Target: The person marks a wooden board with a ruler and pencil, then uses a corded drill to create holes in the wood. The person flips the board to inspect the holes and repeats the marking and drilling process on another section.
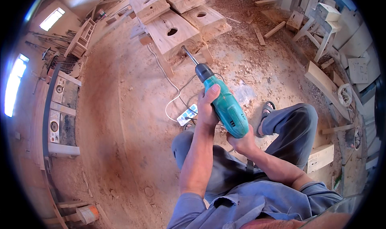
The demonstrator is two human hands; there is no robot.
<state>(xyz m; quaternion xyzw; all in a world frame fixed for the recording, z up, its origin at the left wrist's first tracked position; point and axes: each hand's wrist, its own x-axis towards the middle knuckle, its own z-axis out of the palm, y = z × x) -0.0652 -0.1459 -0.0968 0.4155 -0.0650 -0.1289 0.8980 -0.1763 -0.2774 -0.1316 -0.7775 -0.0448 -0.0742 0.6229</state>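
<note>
A teal power drill (227, 105) is held in both my hands, pointing away and slightly left. My left hand (209, 107) wraps round the front of its body, thumb on top behind the black chuck. Lower down, my right hand (242, 142) grips it at the rear; the handle and the fingers there are mostly hidden beneath the body. The long metal bit (190, 56) reaches the near end of a thick wooden block (173, 39) that has a round hole in its top. Whether the tip is inside the wood, I cannot tell.
More wooden blocks with holes (204, 20) lie beyond. A power strip (187, 114) and a white cable (164, 70) lie on the dusty floor by my left foot. Planks (326, 90) and a small wooden stool (321, 27) stand at right. A wooden frame (64, 108) lines the left side.
</note>
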